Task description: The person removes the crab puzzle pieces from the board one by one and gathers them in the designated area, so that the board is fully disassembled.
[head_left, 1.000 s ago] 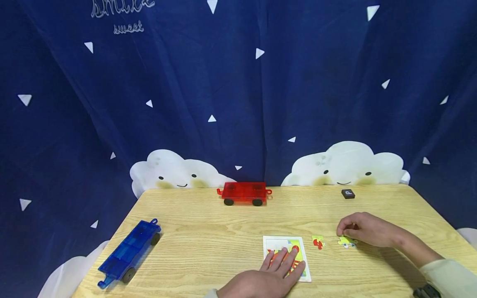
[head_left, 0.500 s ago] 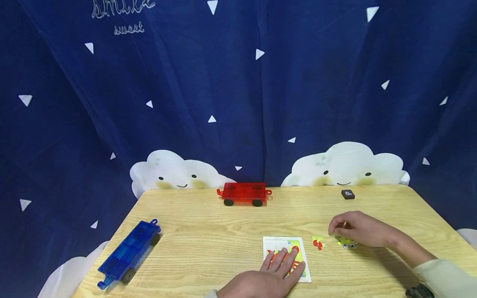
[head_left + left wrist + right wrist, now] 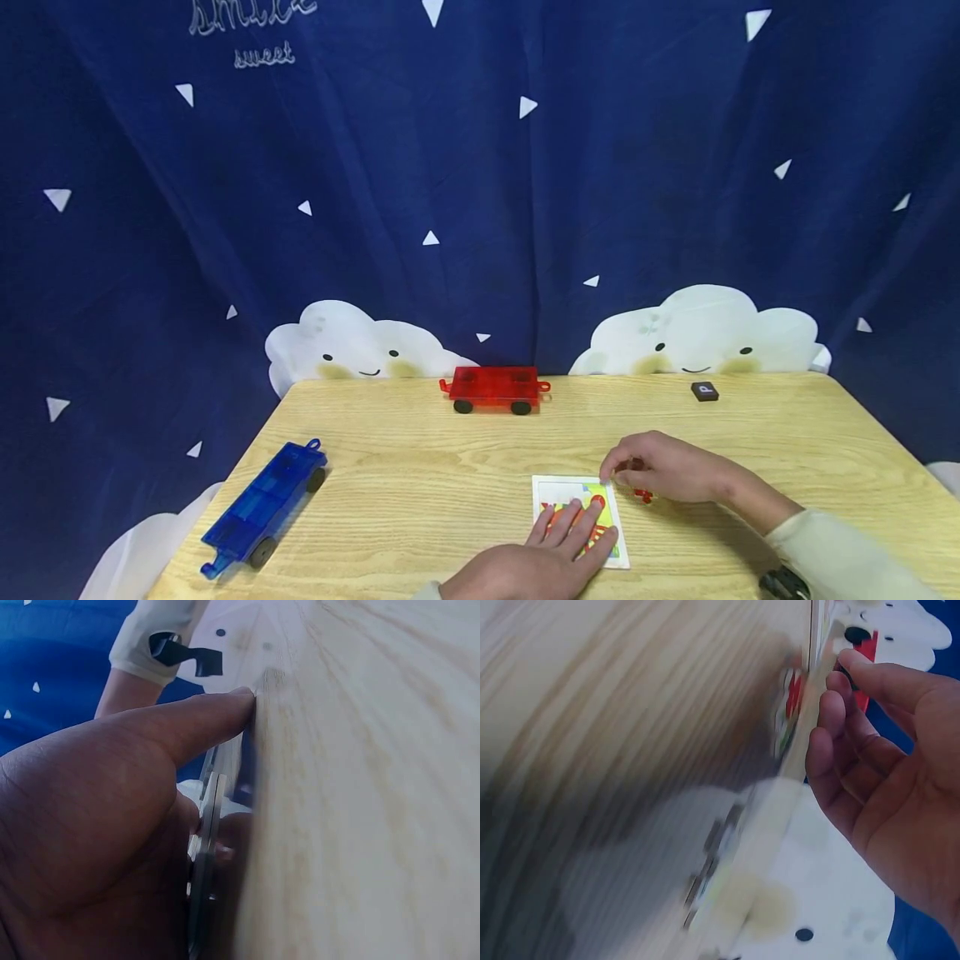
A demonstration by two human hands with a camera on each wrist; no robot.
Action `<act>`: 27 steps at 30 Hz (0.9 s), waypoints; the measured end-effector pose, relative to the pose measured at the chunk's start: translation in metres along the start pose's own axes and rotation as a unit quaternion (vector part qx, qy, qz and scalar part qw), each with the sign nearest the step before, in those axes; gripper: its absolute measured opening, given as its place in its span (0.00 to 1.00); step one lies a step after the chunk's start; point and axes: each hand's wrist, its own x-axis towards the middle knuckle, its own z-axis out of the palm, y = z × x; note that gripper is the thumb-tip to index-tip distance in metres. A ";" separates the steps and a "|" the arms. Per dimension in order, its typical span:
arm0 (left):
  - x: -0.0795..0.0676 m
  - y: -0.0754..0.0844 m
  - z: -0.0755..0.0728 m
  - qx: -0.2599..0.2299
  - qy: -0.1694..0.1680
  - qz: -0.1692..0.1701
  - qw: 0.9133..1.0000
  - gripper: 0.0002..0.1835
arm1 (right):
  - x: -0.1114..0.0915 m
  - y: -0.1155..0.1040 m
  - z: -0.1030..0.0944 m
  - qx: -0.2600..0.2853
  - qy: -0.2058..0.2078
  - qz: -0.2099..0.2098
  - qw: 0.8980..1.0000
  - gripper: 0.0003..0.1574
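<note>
A square jigsaw puzzle board (image 3: pixel 621 550) with a white border lies near the table's front, showing red and yellow picture parts and a pale patch at upper left. My left hand (image 3: pixel 528 567) rests flat on it, fingers spread, hiding its lower part. Just right of the board hovers my right hand (image 3: pixel 667 468), fingers loosely bent and thumb near the index finger; nothing held is visible. Beneath its fingers lies a red puzzle piece (image 3: pixel 643 496), partly hidden. In the right wrist view, another puzzle piece (image 3: pixel 712 855) lies on the table farther from the fingers.
A red toy wagon (image 3: pixel 493 386) stands at the table's back edge, and a blue toy wagon (image 3: pixel 262 504) at the left. A small black tile (image 3: pixel 704 391) marked P lies at the back right. Behind hangs a dark blue curtain (image 3: pixel 420 175) with clouds.
My right hand has moved left from the yellow puzzle piece to above the red one, near the board's right edge. The left hand stays on the board.
</note>
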 end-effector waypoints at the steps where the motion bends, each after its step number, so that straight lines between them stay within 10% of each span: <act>1: 0.000 0.000 0.000 0.008 0.001 -0.001 1.000 0.47 | 0.003 -0.001 0.002 -0.001 -0.004 -0.008 1.000 0.10; 27: 0.002 0.002 -0.001 -0.002 -0.019 -0.017 1.000 0.51 | 0.022 -0.013 0.018 -0.014 -0.020 -0.013 1.000 0.17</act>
